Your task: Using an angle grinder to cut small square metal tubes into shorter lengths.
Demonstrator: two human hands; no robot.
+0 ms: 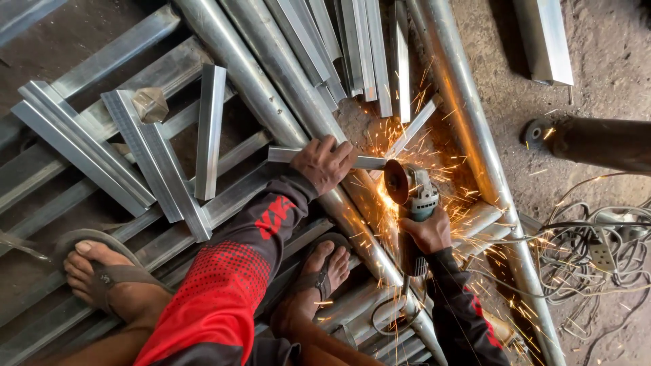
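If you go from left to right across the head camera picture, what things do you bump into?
Foot in a brown sandal → short grey metal channel pieces → left hand pressing a metal strip → angle grinder with a spinning disc, gripped by the right hand → long shiny steel pipe → tangle of grey cables.

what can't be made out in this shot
Head view:
- Cut line on the channel: hidden by sparks and the grinder disc.
- Left hand palm: turned down onto the channel.
- Right hand fingers: wrapped around the grinder body.
- Cable tangle: too fine, cut off by the right edge.
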